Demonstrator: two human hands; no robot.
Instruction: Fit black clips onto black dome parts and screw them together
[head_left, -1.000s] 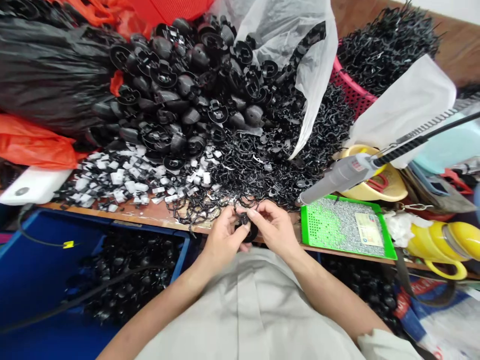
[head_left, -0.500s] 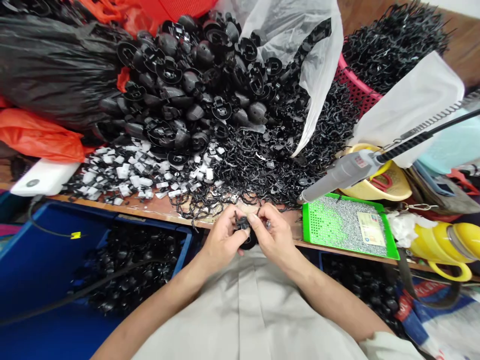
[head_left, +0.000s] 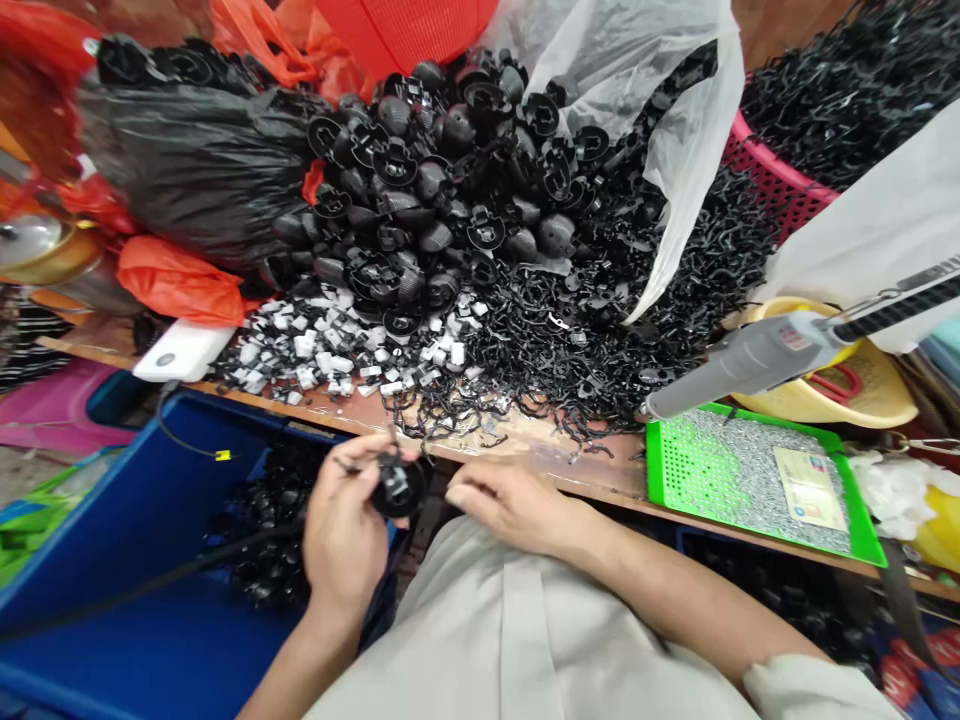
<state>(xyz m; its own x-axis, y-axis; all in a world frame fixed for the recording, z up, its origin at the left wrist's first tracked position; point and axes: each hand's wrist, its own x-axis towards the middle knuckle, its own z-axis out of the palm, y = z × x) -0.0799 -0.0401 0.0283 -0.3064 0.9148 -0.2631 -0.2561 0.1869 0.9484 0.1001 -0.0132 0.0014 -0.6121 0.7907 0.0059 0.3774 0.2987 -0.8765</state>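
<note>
My left hand [head_left: 349,520] is closed around a round black plastic housing [head_left: 399,485], holding it over the rim of the blue bin with its open, clipped side showing. A thin black strip pokes up by the fingers. To the right, my right hand [head_left: 517,505] is at the table's front edge, apart from the housing. Its fingers are curled in toward the thumb, and whatever lies inside them is hidden. Just beyond the hands are loose thin black strips [head_left: 442,415] and a heap of small white-and-black switch-like pieces [head_left: 322,345].
A large pile of black round housings [head_left: 450,190] covers the table's back. A grey electric screwdriver [head_left: 742,365] hangs at right above a green tray [head_left: 656,470] of small screws. The blue bin [head_left: 97,560] stands at lower left, a white box [head_left: 184,350] above it.
My hands have separated: the left has moved left with the black housing, and the right has come off it. The whole view has shifted toward the left.
</note>
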